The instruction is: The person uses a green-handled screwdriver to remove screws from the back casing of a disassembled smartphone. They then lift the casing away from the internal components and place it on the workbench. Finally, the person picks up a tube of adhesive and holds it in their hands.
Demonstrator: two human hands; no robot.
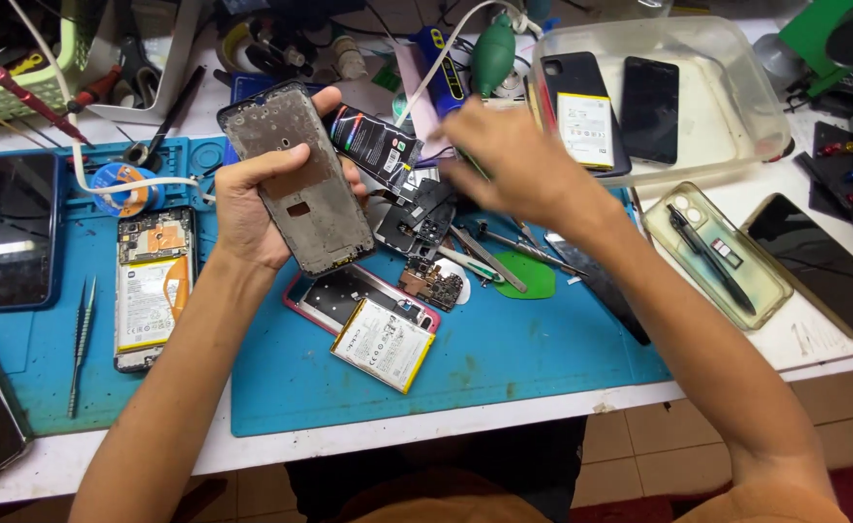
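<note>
White workbench: blue repair mat and second blue mat lie on it, plus clear plastic tub, clear phone case, dark phone, green basket.

Bright, even overhead light falls across the workbench, casting only soft, short shadows under the arms onto the blue mat. Glare streaks the dark phone screen at left and the clear plastic tray. The right hand is smeared by motion blur; the left hand stays sharp. Wide-angle distortion bends the table edge.
</note>
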